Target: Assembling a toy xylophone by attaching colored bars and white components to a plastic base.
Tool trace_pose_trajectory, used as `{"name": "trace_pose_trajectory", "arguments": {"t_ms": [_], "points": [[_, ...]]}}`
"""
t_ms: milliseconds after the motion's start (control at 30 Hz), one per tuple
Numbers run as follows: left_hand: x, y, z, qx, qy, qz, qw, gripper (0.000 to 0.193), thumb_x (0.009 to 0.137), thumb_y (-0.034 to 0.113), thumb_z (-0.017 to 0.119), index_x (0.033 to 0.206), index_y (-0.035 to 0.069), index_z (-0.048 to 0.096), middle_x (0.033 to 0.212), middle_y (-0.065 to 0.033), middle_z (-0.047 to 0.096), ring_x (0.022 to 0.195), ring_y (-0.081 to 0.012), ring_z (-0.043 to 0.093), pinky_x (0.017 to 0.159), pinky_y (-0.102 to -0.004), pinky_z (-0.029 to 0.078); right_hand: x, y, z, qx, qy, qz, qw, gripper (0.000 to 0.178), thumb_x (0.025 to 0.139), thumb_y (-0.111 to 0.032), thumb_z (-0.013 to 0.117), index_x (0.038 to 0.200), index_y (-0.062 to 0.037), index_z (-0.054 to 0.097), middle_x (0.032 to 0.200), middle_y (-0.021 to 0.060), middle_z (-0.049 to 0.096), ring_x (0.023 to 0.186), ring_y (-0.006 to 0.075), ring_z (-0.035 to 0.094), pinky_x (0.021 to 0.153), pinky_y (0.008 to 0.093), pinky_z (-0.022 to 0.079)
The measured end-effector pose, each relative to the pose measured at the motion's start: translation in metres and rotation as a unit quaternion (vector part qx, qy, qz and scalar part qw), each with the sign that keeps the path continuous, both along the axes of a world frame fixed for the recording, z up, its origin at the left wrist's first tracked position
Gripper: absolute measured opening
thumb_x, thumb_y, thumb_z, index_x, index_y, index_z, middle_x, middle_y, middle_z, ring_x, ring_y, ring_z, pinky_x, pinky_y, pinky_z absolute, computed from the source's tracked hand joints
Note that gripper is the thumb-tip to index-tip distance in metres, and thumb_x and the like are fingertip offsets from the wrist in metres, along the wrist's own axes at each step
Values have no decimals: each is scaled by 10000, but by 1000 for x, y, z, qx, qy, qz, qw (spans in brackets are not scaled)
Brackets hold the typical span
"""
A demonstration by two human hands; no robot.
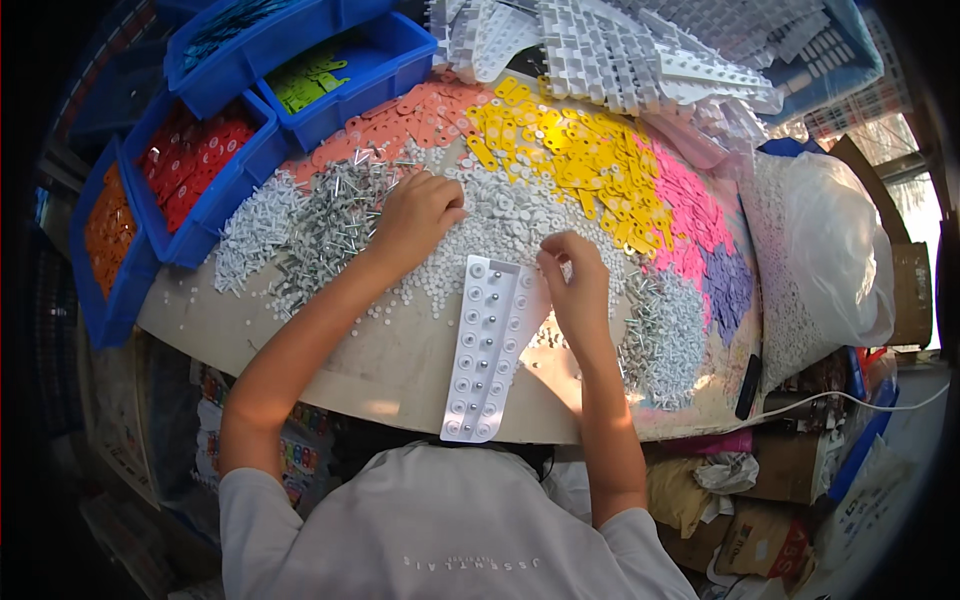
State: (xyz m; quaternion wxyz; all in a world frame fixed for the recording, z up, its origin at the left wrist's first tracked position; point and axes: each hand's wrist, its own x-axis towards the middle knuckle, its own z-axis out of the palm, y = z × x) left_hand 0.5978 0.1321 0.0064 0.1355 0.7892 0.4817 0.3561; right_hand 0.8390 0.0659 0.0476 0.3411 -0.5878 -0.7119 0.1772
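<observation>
A long white plastic strip (487, 350) with two rows of sockets lies on the table in front of me, most sockets filled with small white caps and metal pins. My right hand (572, 282) pinches a small piece over the strip's upper right end. My left hand (418, 212) rests with curled fingers on the heap of small white round caps (500, 220), beside a pile of metal pins (335, 215). What the left fingers hold is hidden.
Orange tags (415, 110), yellow tags (570, 150), pink tags (690, 215) and purple tags (730, 285) lie in heaps at the back. Blue bins (215, 215) of coloured tags stand left. White strips (640, 50) are stacked behind. A plastic bag (840, 250) sits right. More pins (665, 340) lie right.
</observation>
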Motion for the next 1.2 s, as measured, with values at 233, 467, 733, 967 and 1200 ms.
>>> {"name": "trace_pose_trajectory", "arguments": {"t_ms": [233, 467, 733, 967, 1200], "points": [[2, -52, 29, -192, -163, -142, 957, 130, 828, 84, 750, 940, 26, 721, 884, -86, 689, 875, -230, 630, 805, -349, 496, 1, -46, 19, -129, 82, 39, 988, 96, 869, -11, 697, 964, 2, 686, 920, 79, 689, 861, 189, 614, 792, 313, 485], [11, -69, 18, -157, -109, -171, 966, 98, 845, 66, 718, 924, 16, 687, 891, -88, 641, 880, -248, 612, 788, -364, 493, -1, -48, 3, -103, 80, 54, 990, 94, 865, 2, 694, 956, -5, 675, 885, 66, 641, 831, 180, 590, 768, 313, 478], [16, -79, 21, -239, -145, -81, 957, 123, 834, 89, 739, 927, 36, 678, 845, -82, 613, 801, -251, 615, 701, -345, 501, -7, -52, -4, -35, 37, 29, 998, 132, 850, -15, 718, 970, -10, 661, 921, 113, 614, 868, 279, 581, 753, 369, 484], [18, -89, 10, 82, 13, -112, 990, 124, 812, 114, 764, 892, 49, 696, 815, -68, 614, 766, -257, 601, 676, -388, 486, -19, -64, -9, 103, -65, 9, 992, 147, 852, 18, 707, 996, 4, 681, 952, 121, 640, 890, 313, 592, 743, 400, 499], [20, -59, 24, -24, -81, -45, 995, 79, 875, 113, 717, 902, 39, 723, 849, -93, 694, 811, -274, 645, 744, -392, 505, -18, -65, -8, 143, -135, 34, 980, 295, 724, 38, 706, 1015, -10, 686, 990, 113, 641, 898, 298, 597, 751, 399, 499]]}}
